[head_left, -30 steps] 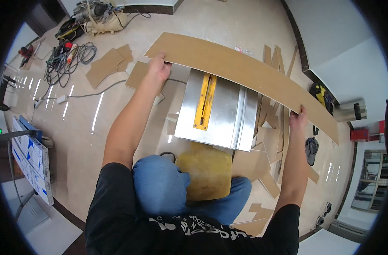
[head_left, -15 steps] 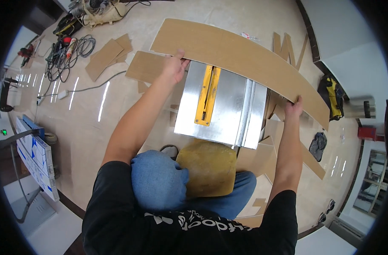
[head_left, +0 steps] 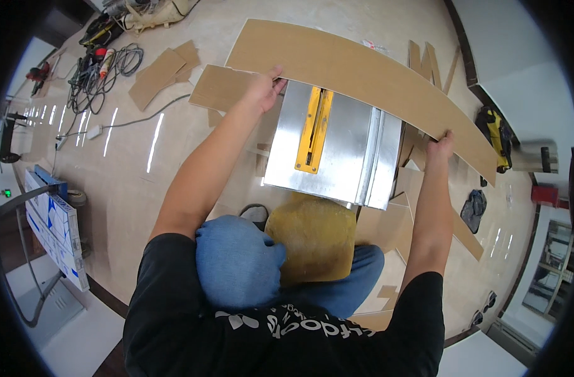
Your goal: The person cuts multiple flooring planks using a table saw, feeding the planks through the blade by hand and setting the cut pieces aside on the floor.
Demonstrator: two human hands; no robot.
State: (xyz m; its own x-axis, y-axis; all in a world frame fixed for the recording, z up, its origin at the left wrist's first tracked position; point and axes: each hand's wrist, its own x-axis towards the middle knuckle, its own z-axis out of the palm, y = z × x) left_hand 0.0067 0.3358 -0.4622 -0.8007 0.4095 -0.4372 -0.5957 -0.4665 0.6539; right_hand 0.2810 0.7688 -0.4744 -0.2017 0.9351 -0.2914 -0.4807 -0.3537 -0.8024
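Shifted, head view: left hand (head_left: 264, 95) is sitting farther in along the long brown panel (head_left: 362, 72) than earlier. Right hand (head_left: 441, 146) is likewise gripping it, fingers closed, over the far side of the metal table (head_left: 343, 144). I am seeing no cut in it; brown pieces (head_left: 156, 80) are lying left, loose boards (head_left: 378, 227) crowding right.

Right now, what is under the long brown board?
Past the near edge of the long brown board, the metal tabletop, its yellow insert and another brown board show. Anything fully covered, and any contact with the tabletop, cannot be seen.
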